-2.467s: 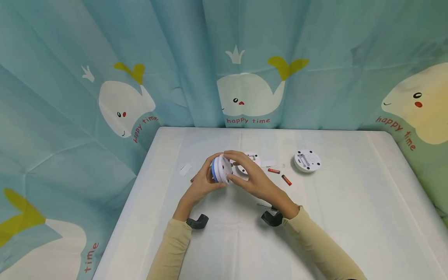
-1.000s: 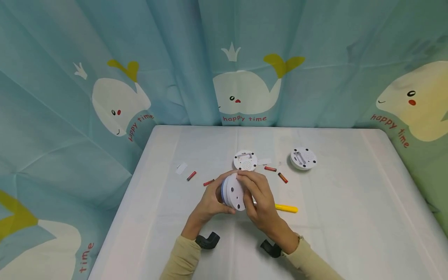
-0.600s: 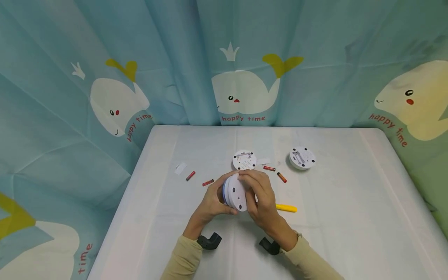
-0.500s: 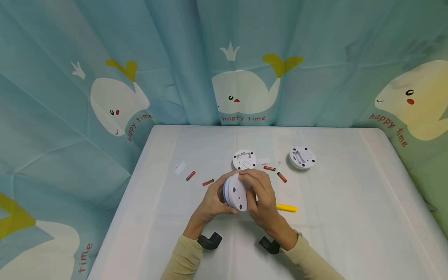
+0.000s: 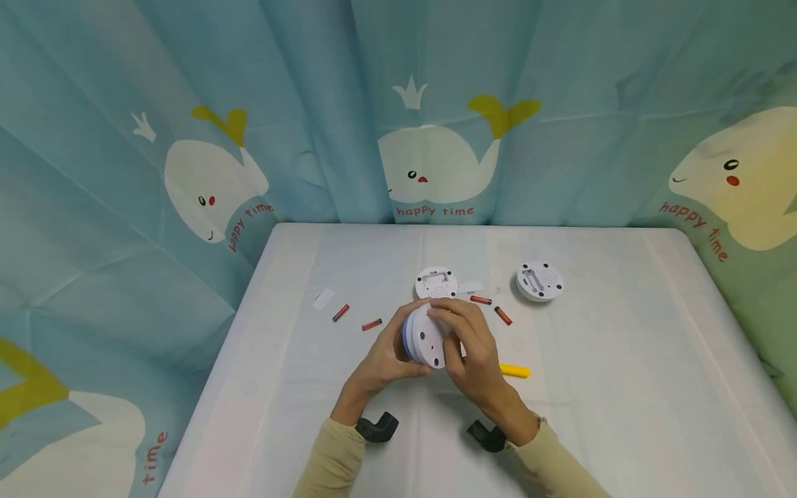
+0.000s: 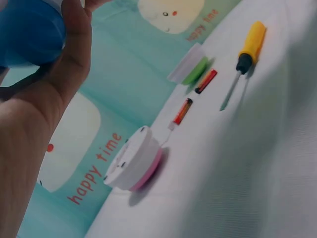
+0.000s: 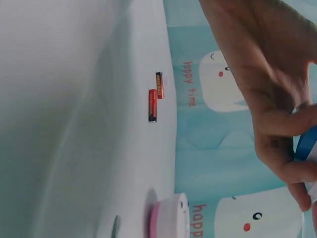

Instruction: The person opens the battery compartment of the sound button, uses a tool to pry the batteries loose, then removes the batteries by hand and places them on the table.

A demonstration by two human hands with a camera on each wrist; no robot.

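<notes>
In the head view, a round white battery-powered device (image 5: 428,339) with a blue base is held tilted above the table, its black-footed underside turned right. My left hand (image 5: 387,356) grips it around the blue side; the left wrist view shows this blue part (image 6: 29,32) close up. My right hand (image 5: 470,349) has curled fingers on the upper edge and thumb against the underside, covering part of it. Whether a small part sits under those fingers is hidden. Behind my right hand lies a yellow-handled screwdriver (image 5: 515,371), its shaft resting on the table (image 6: 231,91).
Two similar devices lie upside down with open battery bays: a pink-based one (image 5: 436,283) and a green-based one (image 5: 539,281). Red batteries (image 5: 340,312) lie in pairs left and right. Small white pieces (image 5: 323,299) lie nearby. A whale-print curtain (image 5: 436,166) borders the table.
Since the earliest frame, both hands have brought the device nearer the body, uncovering the left batteries and pink-based device. Within the last half second they shift slightly up and right.
</notes>
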